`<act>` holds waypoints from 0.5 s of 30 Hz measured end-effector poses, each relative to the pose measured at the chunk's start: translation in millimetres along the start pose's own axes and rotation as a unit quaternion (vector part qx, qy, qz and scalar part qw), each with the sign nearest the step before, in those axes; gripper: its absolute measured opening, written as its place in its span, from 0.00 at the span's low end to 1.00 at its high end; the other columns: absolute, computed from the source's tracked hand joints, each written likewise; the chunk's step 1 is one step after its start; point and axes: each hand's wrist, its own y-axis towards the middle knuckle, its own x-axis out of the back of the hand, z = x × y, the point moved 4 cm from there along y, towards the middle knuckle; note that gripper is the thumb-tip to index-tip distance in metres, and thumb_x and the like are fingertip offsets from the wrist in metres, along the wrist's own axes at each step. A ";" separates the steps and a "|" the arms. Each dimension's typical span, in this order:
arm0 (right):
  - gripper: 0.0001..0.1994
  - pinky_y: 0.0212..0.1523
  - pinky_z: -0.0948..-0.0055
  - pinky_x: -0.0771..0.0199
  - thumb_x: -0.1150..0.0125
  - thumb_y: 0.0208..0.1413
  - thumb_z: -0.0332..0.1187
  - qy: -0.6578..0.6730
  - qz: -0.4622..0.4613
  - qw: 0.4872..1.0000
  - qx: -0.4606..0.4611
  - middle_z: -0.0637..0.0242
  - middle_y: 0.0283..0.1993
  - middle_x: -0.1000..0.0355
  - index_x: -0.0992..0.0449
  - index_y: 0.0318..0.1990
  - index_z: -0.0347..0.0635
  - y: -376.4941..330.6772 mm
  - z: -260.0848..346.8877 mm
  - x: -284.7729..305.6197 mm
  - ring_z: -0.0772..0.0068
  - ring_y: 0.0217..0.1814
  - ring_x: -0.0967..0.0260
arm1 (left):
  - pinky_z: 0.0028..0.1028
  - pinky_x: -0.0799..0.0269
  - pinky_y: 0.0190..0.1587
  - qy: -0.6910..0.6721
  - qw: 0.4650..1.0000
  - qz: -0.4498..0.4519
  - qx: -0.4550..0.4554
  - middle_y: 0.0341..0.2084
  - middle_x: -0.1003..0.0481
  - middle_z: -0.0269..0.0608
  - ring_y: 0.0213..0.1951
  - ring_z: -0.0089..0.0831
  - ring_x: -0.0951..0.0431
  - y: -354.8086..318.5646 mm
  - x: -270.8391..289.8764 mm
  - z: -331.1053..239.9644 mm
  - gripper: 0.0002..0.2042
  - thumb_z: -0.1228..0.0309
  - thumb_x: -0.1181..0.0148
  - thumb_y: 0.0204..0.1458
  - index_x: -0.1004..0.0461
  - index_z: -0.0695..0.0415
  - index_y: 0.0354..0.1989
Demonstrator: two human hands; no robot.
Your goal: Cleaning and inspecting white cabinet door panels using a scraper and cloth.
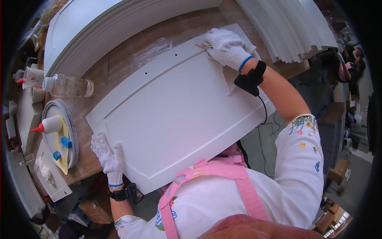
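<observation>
A white cabinet door panel (167,107) with a raised border and two small dark holes lies tilted across the table in front of me. My right hand (227,46), in a white knit glove, presses a pale cloth (229,79) onto the panel's far right corner. Part of the cloth hangs out below the wrist; the rest is hidden under the glove. At the near left corner, my left hand (107,153) wears the same kind of glove. It rests along the panel's edge with fingers stretched out and thumb apart.
Stacked white panels (79,36) stand at the far left, more (286,32) at the far right. On the brown table (89,147) at left are a clear bottle (73,85) and a round lid (74,139) bearing a red-tipped glue bottle (51,124), yellow paper and blue blocks (66,142).
</observation>
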 end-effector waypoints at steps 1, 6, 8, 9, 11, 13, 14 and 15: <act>0.10 0.52 0.58 0.27 0.43 0.57 0.35 -0.031 0.002 0.999 -0.024 0.54 0.45 0.26 0.21 0.42 0.42 -0.2 -7.0 1.5 0.50 0.48 0.27 | 0.50 0.62 0.72 0.000 1.000 0.001 0.001 0.70 0.50 0.65 0.71 0.60 0.53 -0.4 1.9 0.2 0.34 0.55 0.43 0.57 0.42 0.59 0.69; 0.11 0.51 0.57 0.26 0.45 0.60 0.37 -0.059 0.073 0.993 -0.069 0.52 0.45 0.25 0.20 0.42 0.42 5.9 -9.9 6.7 0.48 0.48 0.27 | 0.50 0.63 0.72 0.004 1.000 -0.006 -0.003 0.70 0.51 0.64 0.71 0.61 0.53 0.0 2.9 -4.3 0.34 0.56 0.44 0.57 0.42 0.59 0.69; 0.11 0.52 0.58 0.26 0.45 0.59 0.36 -0.003 0.026 0.998 0.057 0.53 0.46 0.25 0.20 0.42 0.42 3.5 54.7 6.6 0.47 0.49 0.27 | 0.50 0.64 0.72 0.000 1.000 -0.009 -0.002 0.70 0.51 0.64 0.71 0.61 0.53 0.6 3.3 -3.2 0.34 0.55 0.44 0.57 0.41 0.59 0.69; 0.11 0.51 0.58 0.26 0.44 0.58 0.36 0.039 0.042 0.996 0.073 0.53 0.45 0.25 0.20 0.42 0.42 8.7 90.0 -0.7 0.47 0.48 0.27 | 0.50 0.64 0.72 -0.004 1.000 -0.012 -0.008 0.70 0.51 0.65 0.71 0.61 0.53 0.2 4.3 -2.5 0.34 0.54 0.44 0.57 0.41 0.59 0.69; 0.11 0.50 0.58 0.26 0.43 0.56 0.35 0.081 0.055 0.991 0.095 0.54 0.45 0.25 0.20 0.42 0.42 17.2 116.9 -4.5 0.47 0.48 0.27 | 0.50 0.64 0.72 0.001 1.000 -0.005 0.001 0.70 0.51 0.64 0.71 0.61 0.53 2.4 1.0 -0.9 0.34 0.54 0.45 0.57 0.41 0.60 0.68; 0.11 0.48 0.58 0.26 0.42 0.54 0.35 0.088 0.068 0.989 0.102 0.54 0.44 0.25 0.21 0.42 0.42 16.1 116.9 -1.3 0.48 0.47 0.27 | 0.50 0.64 0.73 0.005 1.000 0.004 0.014 0.70 0.50 0.64 0.71 0.60 0.53 0.7 -1.6 2.4 0.34 0.53 0.45 0.57 0.40 0.60 0.68; 0.12 0.50 0.58 0.26 0.41 0.53 0.35 0.085 0.018 0.992 0.091 0.54 0.45 0.25 0.21 0.44 0.42 15.0 94.0 -3.3 0.49 0.48 0.27 | 0.50 0.64 0.72 -0.004 1.000 -0.002 0.009 0.70 0.49 0.64 0.71 0.60 0.53 -1.8 0.2 2.4 0.34 0.53 0.44 0.57 0.40 0.60 0.68; 0.12 0.50 0.58 0.26 0.41 0.54 0.35 0.041 0.060 0.997 0.036 0.54 0.45 0.25 0.21 0.43 0.42 17.2 58.4 -0.5 0.49 0.48 0.27 | 0.51 0.63 0.72 -0.015 1.000 -0.009 -0.001 0.69 0.49 0.64 0.71 0.60 0.53 -1.6 1.8 0.3 0.34 0.53 0.44 0.56 0.39 0.60 0.68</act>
